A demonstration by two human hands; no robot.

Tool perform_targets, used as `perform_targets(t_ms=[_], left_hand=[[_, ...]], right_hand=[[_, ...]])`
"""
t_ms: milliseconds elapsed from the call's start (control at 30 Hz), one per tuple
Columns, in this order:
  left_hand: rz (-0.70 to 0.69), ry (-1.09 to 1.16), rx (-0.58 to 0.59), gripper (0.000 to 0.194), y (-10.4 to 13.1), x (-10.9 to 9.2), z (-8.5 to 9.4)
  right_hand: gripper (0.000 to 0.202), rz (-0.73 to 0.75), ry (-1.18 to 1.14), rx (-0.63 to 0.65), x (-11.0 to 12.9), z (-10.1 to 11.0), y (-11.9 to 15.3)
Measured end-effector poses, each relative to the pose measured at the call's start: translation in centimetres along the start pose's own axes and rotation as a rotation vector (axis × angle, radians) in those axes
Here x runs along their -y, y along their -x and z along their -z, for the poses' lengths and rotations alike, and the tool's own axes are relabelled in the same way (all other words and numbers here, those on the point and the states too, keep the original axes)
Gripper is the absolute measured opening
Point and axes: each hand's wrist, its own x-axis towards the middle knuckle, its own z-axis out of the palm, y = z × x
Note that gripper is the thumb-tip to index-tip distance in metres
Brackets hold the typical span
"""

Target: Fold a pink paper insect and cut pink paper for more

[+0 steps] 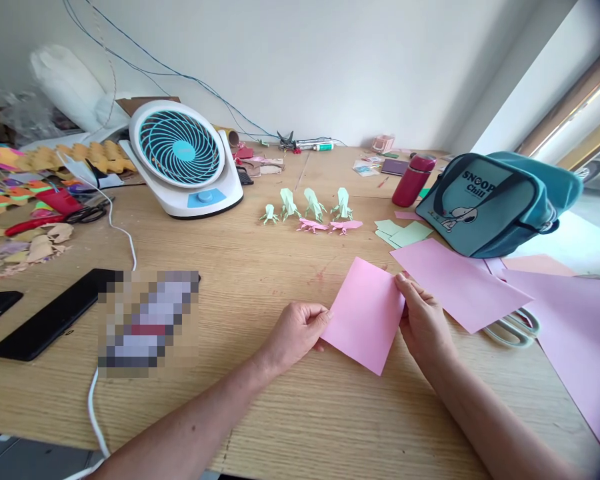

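Note:
A square sheet of pink paper (365, 317) is held up over the wooden table, tilted, between both hands. My left hand (300, 333) pinches its left edge, thumb on top and fingers beneath. At its upper right corner, my right hand (423, 317) grips the sheet between thumb and fingers. Beyond the sheet stand several pale green folded-paper figures (310, 205), with two pink folded-paper figures (330, 227) in front of them. To the right lie another pink sheet (455, 280) and small green paper pieces (403, 233).
Scissors (517, 328) lie partly under the pink sheet at right. Behind are a teal bag (485, 207) and a red bottle (414, 180). A white fan (180, 160) stands at back left. A blurred-out phone-like object (153, 320) and a white cable (94, 407) lie left.

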Motion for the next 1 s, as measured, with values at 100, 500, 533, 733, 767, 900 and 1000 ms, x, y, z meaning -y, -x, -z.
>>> perform_targets(t_ms=[100,500,533,733,767,900,1000], left_hand=[[-0.032,-0.088,-0.039,0.034,0.1,0.0,0.2],[-0.257,-0.353,-0.299,0.033,-0.7,0.4,2.2],[-0.272,-0.338,-0.327,0.033,-0.8,0.5,2.5],[-0.247,-0.065,-0.415,0.033,-1.6,0.6,4.2],[-0.235,-0.037,-0.393,0.034,-1.7,0.6,4.2],[-0.181,-0.033,-0.283,0.034,-1.6,0.2,3.9],[-0.144,-0.002,-0.266,0.034,-1.5,0.0,3.7]], right_hand=[[0.039,0.007,-0.004,0.018,0.0,0.2,-0.1],[0.035,-0.068,0.113,0.175,-0.5,0.3,-0.4],[0.036,-0.073,0.147,0.198,-0.4,0.4,-0.5],[0.040,-0.108,0.336,0.412,0.8,0.4,-0.2],[0.040,-0.109,0.358,0.461,0.9,0.3,-0.1],[0.044,-0.128,0.394,0.548,1.2,0.2,0.3],[0.044,-0.123,0.390,0.554,1.2,0.2,0.4]])
